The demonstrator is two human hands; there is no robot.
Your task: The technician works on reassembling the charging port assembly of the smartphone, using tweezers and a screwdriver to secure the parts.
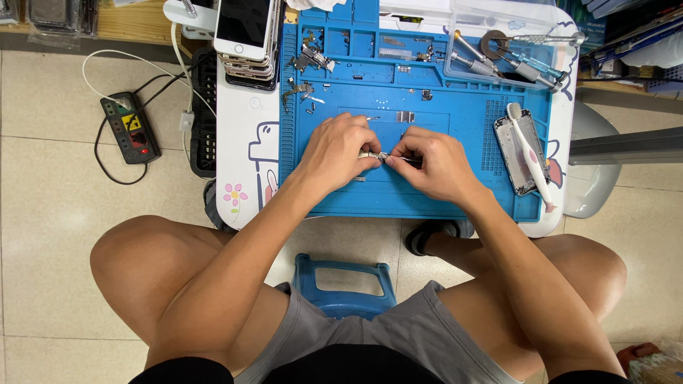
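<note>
A small silvery metal part (371, 155) is pinched by the left hand (340, 153) mid-mat on the blue silicone repair mat (462, 114). Thin tweezers (405, 161) are gripped by the right hand (434, 165); fine disassembly seems underway, so steadiness is needed.

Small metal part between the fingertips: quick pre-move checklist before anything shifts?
1. Small metal part pinched by left hand: ok.
2. Thin tool in right hand, tip at the part: ok.
3. Exact tip contact with the part: cannot tell, too small.
4. Work sits over the blue mat: ok.
5. Loose small parts scattered on the mat's upper left, outside the compartments: not ok.
6. Toothbrush lying across the phone housing, apart from both hands: ok.
</note>
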